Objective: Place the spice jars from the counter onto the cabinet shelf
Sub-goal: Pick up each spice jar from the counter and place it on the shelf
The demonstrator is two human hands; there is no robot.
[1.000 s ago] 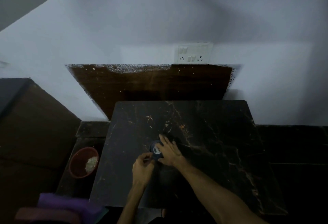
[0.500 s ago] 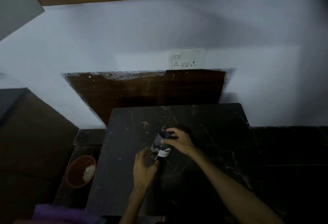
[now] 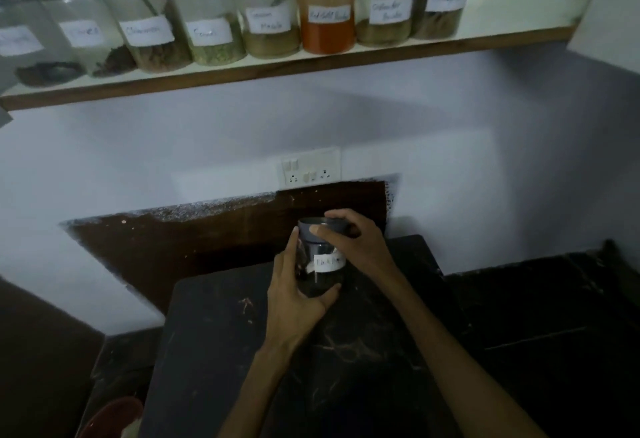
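- Holding a spice jar (image 3: 320, 261) in both hands above the dark marble counter (image 3: 221, 351), a person has it upright in front of the brown backsplash, well below the shelf (image 3: 277, 66).
- Left hand (image 3: 294, 295): fingers and thumb curled round the lower glass body, the thumb wrapping the base from the front.
- Right hand (image 3: 353, 243): fingers curled over the grey lid (image 3: 311, 231), with the thumb pressed on the lid's side.
- Handling, as a judgement: glass walls look smooth, rigid and breakable; the dark contents appear to fill only the lower part, so the load is probably light. The white paper label (image 3: 329, 262) offers slightly more friction than bare glass.
- Best hold, as a judgement: round the body rather than by the lid alone, since whether the lid is tight cannot be told.
- Shelf: a row of labelled jars (image 3: 211, 21) already stands along it, set close together; a free slot is not plainly visible.
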